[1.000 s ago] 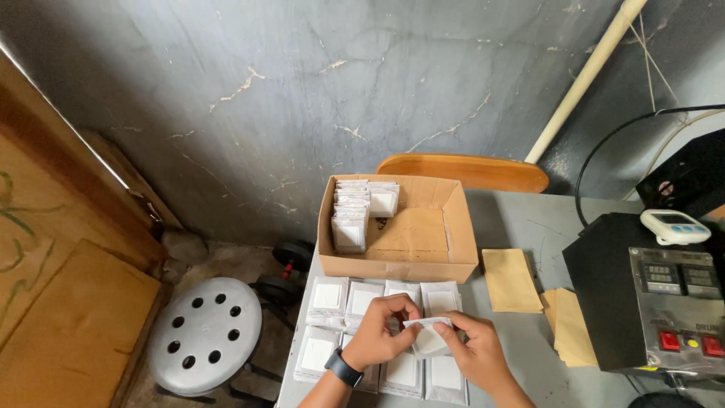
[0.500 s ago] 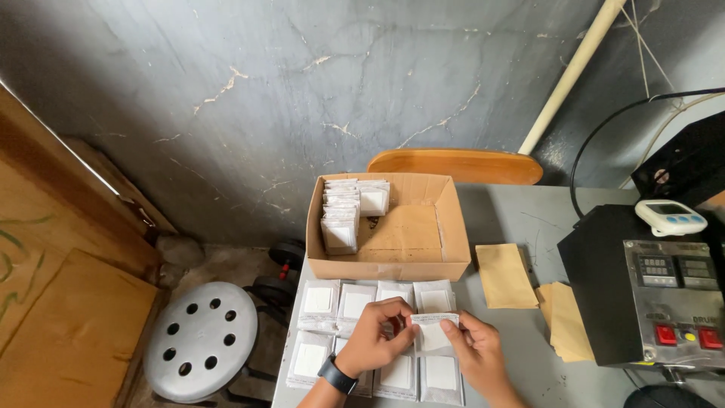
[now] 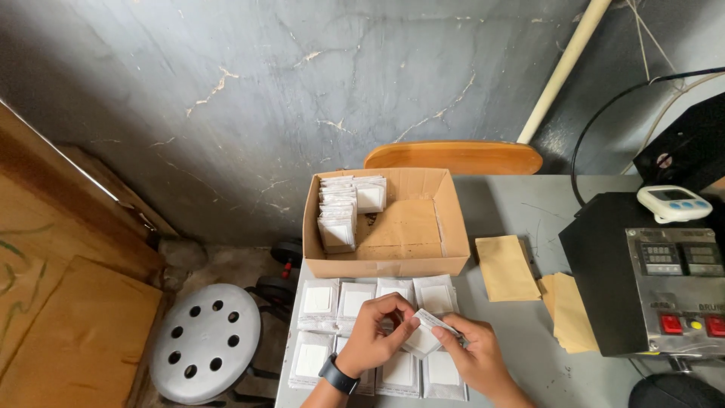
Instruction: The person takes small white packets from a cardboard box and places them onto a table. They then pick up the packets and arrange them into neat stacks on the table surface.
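Both hands meet over the near edge of a grey table (image 3: 529,204). My left hand (image 3: 375,336), a dark watch on its wrist, and my right hand (image 3: 472,353) together pinch one small clear packet (image 3: 425,335) with a white square inside, tilted above the table. Beneath the hands lie rows of similar white packets (image 3: 355,301), some stacked. Behind them stands an open cardboard box (image 3: 411,230) with several more packets standing upright in its left part.
Brown paper envelopes (image 3: 507,266) lie right of the box. A black machine with a metal control panel (image 3: 672,291) and a small white timer (image 3: 674,203) fills the right side. A grey perforated stool (image 3: 205,351) stands left of the table, an orange chair back (image 3: 453,157) behind it.
The hands have lifted the packet slightly and turned it to a tilt, the left fingers now pinching its upper edge. The view has shifted a little.
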